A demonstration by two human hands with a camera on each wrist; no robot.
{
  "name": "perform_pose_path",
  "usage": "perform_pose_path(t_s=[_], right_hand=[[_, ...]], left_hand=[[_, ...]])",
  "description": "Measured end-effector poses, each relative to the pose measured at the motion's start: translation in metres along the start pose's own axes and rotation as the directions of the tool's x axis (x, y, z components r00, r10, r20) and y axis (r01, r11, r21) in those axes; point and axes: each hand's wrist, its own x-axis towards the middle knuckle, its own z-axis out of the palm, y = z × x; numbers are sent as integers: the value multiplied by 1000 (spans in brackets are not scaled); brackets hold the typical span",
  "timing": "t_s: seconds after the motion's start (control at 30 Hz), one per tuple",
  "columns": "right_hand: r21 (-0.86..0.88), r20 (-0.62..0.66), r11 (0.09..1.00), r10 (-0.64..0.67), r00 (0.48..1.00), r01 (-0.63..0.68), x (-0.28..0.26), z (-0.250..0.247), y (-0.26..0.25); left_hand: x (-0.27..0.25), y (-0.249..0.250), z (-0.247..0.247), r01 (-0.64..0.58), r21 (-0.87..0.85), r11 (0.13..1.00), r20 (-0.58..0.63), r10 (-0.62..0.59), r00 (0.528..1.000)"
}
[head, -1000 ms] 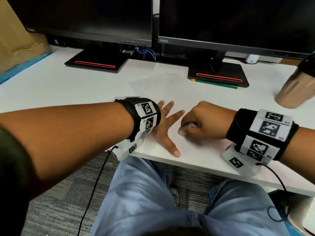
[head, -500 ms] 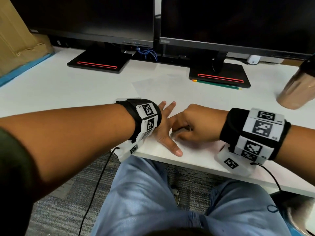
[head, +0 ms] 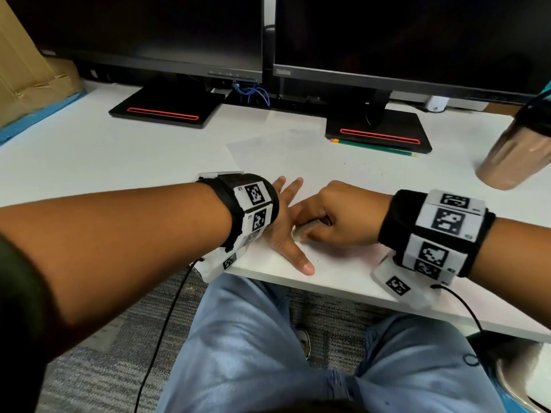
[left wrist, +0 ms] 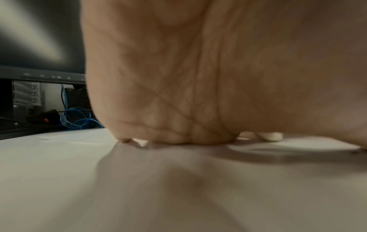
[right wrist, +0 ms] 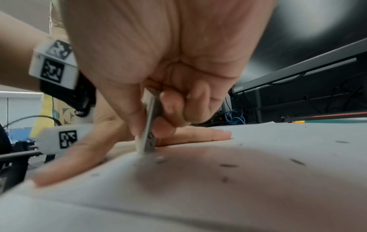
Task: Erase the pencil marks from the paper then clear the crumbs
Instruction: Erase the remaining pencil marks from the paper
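Erasing step in hand. Right hand pinches a flat white eraser, edge down on the white paper sheet; left hand lies flat, fingers spread, pinning it to the surface. Dark crumbs lie scattered beyond; sweeping them likely comes next.

White paper, white eraser, green pencil, checkered black-and-white wristbands, copper tumbler

Both forearms reach in from the frame's sides toward the centre of the head view. The left hand lies flat, fingers spread and straight. The right hand sits just right of it — fingers curled in, thumb pinching.
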Motion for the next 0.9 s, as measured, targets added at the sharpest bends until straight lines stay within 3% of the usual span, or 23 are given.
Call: perform_pose_path(t_s=[0.1, 0.23, 0.33, 0.43, 0.57, 0.63, 0.73, 0.9], right_hand=[[-8, 86, 1000, 28, 996, -27, -5, -5, 1], [-39, -66, 997, 68, 995, -71, -8, -3, 9], [-57, 17, 998, 39, 999, -38, -16, -1, 11], [-23, -47, 994, 106, 993, -107, -27, -2, 18], [8, 94, 989, 149, 984, -151, -38, -8, 22], [-37, -31, 979, 198, 980, -199, -41, -15, 28], [-39, -257, 947, 299, 919, -319, -42, -32, 40], [-35, -189, 942, 323, 927, -335, -31, -35, 40]], left_hand=[[-4, 2, -1, -6, -11, 1000, -12, 6, 1000], [-1, 2, 0, -11, -28, 1000, -26, 11, 1000], [-1, 1, 0, -5, -33, 999, -30, 4, 1000], [1, 1, 1, -15, -37, 999, -36, 13, 999], [-1, -3, 0, -26, -45, 999, -22, 25, 999], [-3, -3, -3, -38, -36, 999, -13, 38, 999], [-7, -1, -16, -60, -60, 996, -40, 58, 998], [6, 10, -28, -102, -37, 994, -87, 98, 991]])
